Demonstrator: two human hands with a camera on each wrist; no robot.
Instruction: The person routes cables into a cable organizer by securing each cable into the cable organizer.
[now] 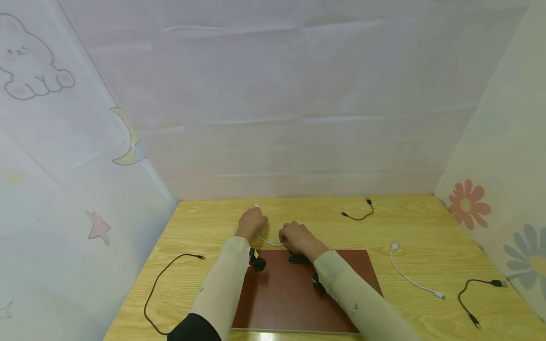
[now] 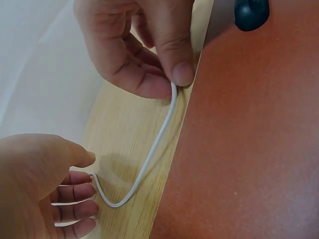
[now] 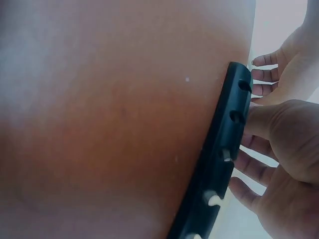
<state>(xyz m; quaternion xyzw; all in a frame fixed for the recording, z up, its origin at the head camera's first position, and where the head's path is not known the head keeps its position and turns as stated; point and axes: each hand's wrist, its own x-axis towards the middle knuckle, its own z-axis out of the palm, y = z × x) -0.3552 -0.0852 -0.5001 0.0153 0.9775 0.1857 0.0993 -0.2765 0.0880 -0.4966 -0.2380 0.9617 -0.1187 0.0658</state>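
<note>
A white cable (image 2: 154, 144) runs in a loose curve between the two hands, just past the far edge of a reddish-brown board (image 1: 277, 303). My right hand (image 1: 298, 238) pinches it between thumb and fingers, as the left wrist view shows. At the cable's other end my left hand (image 1: 251, 222) lies with fingers loosely bent and thumb apart, the cable passing behind its fingertips. A white connector (image 1: 257, 205) shows beyond that hand. Beneath the right wrist, a black slotted cable holder (image 3: 212, 164) sits along the board's far edge.
On the wooden table (image 1: 196, 215), a long black cable (image 1: 153, 289) lies at left. At right are a short black cable (image 1: 360, 218) near the back, a white cable (image 1: 411, 281) and another black cable (image 1: 465, 293) toward the front. A pale wall covering (image 1: 298, 118) stands behind.
</note>
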